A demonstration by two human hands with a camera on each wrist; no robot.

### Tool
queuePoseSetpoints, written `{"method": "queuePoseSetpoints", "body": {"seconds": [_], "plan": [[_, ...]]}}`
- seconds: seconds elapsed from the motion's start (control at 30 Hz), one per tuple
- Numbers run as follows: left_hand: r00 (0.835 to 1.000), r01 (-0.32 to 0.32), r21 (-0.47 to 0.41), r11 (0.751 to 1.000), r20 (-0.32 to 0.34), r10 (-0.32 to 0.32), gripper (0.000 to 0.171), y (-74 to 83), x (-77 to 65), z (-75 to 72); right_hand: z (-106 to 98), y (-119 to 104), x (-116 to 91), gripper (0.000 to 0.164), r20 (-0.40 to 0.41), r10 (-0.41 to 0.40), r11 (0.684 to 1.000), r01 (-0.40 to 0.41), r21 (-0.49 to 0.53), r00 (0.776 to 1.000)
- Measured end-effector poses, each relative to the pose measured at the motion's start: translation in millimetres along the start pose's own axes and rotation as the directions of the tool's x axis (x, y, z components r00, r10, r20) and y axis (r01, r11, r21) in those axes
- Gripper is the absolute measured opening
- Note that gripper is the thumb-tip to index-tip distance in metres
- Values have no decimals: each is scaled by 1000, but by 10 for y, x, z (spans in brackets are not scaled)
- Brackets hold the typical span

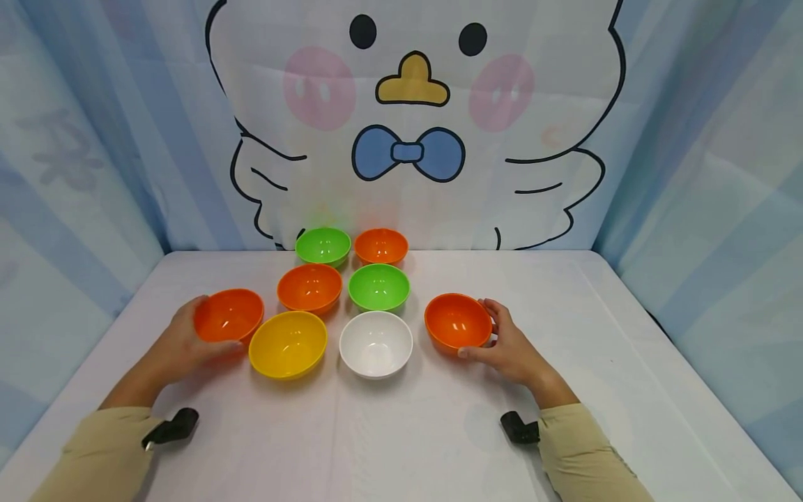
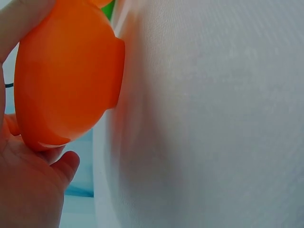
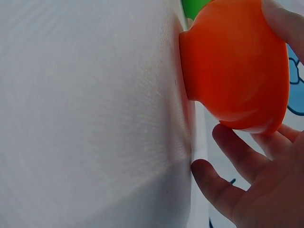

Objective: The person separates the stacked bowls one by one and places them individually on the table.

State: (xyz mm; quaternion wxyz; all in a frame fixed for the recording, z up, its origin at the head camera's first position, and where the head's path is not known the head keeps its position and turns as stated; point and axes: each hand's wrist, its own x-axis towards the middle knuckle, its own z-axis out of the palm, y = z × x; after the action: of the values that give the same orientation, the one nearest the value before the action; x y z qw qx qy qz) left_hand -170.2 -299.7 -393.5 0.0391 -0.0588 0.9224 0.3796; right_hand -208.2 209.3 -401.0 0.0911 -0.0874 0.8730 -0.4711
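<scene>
At the left, my left hand (image 1: 191, 341) holds an orange bowl (image 1: 228, 315) by its outer side, thumb toward the front. The left wrist view shows that orange bowl (image 2: 66, 71) with its base close to the tabletop; I cannot tell whether they touch. On the right, another orange bowl (image 1: 458, 322) is held by my right hand (image 1: 509, 345), thumb in front and fingers behind. In the right wrist view this orange bowl (image 3: 232, 66) is upright, base at the table surface. Beside the left bowl stands a yellow bowl (image 1: 288, 345); a white bowl (image 1: 376, 345) stands between it and the right bowl.
Behind the yellow and white bowls are an orange bowl (image 1: 310, 287) and a green bowl (image 1: 379, 286). Farther back stand another green bowl (image 1: 323, 245) and orange bowl (image 1: 381, 245). All rest on a white table (image 1: 351, 446) before a printed curtain (image 1: 408, 209).
</scene>
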Motion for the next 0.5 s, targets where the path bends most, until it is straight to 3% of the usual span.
{"method": "queuePoseSetpoints", "body": {"seconds": [0.5], "plan": [[999,31,10,999,-19,-31,121,-75,-23,-76,-1,13,5,108,2,-8,1000,8,-6,1000]]}}
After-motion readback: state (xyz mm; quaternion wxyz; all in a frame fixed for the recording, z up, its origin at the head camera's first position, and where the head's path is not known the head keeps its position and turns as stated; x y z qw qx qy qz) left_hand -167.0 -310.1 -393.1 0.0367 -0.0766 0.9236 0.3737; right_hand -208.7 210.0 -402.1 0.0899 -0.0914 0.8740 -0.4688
